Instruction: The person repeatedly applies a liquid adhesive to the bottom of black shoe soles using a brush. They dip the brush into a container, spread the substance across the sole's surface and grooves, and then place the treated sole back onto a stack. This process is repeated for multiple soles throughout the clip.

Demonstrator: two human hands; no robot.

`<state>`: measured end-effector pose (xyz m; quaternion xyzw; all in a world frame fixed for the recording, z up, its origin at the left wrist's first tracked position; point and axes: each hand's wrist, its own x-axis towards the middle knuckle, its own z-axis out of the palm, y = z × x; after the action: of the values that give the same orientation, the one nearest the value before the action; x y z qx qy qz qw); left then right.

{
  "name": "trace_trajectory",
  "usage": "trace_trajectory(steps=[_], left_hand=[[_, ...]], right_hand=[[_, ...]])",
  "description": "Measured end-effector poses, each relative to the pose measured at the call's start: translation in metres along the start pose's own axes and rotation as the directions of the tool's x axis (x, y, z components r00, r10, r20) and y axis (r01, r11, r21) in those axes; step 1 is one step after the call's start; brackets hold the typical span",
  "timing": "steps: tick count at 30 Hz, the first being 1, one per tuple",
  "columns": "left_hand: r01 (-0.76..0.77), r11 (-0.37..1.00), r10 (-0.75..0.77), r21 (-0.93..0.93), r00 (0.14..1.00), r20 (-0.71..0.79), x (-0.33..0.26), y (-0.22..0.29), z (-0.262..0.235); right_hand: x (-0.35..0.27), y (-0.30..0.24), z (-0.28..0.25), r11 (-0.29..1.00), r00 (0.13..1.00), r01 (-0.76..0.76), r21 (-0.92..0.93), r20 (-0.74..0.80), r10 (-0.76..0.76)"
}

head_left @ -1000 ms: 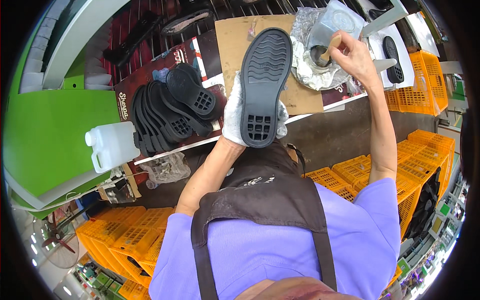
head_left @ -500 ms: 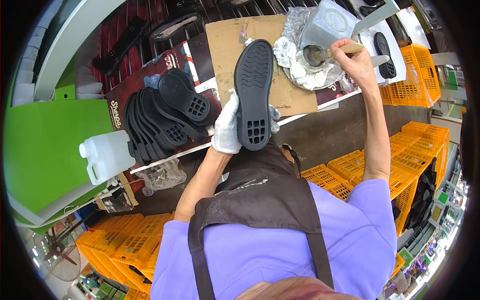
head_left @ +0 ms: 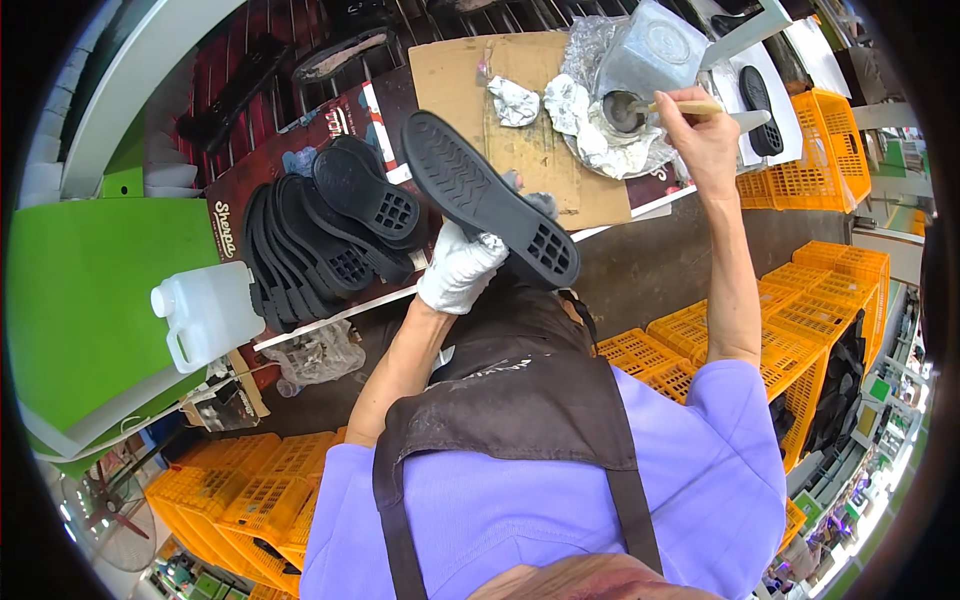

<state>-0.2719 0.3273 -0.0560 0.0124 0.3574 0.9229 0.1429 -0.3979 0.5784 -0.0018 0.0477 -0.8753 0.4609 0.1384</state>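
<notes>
My left hand (head_left: 462, 268), in a white glove, is closed around a black shoe sole (head_left: 470, 190). The sole is held tilted above the cardboard's near edge, its patterned tread and square-celled heel facing up. At the right, my bare right hand (head_left: 708, 150) pinches the pale handle of a brush (head_left: 698, 106). The brush's head reaches into the mouth of a small round container (head_left: 620, 112), and its bristles are hard to make out. Crumpled white cloth (head_left: 612, 156) surrounds that container, and a separate white wad (head_left: 515, 102) lies on the cardboard (head_left: 560, 190).
Several black soles (head_left: 300, 240) lean in a row on the table's left, beside a translucent white jug (head_left: 215, 310). Behind the round container is a square translucent vessel (head_left: 650, 50). Another sole (head_left: 760, 110) lies far right. Orange crates (head_left: 790, 310) stand right and lower left.
The sole has turned from nearly upright to a slant, its toe swinging left and its heel right. This uncovers the white wad on the cardboard. The brush stays at the container.
</notes>
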Motion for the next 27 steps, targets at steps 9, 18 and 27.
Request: trace_trajectory(steps=[9,18,27], left_hand=[[-0.014,0.999,0.017,0.041,0.998,-0.068,0.001,-0.014,-0.011],[-0.047,0.995,0.051,0.09,0.998,-0.044,0.003,-0.001,-0.004],[-0.198,0.921,0.236,0.334,0.969,-0.077,0.009,0.006,-0.017]], right_hand=[[-0.028,0.021,0.002,0.993,0.993,-0.116,0.013,-0.003,0.116],[-0.01,0.012,-0.02,0.938,0.91,0.323,-0.126,0.313,-0.272],[0.008,-0.012,-0.053,0.946,0.751,0.255,-0.199,0.657,-0.064]])
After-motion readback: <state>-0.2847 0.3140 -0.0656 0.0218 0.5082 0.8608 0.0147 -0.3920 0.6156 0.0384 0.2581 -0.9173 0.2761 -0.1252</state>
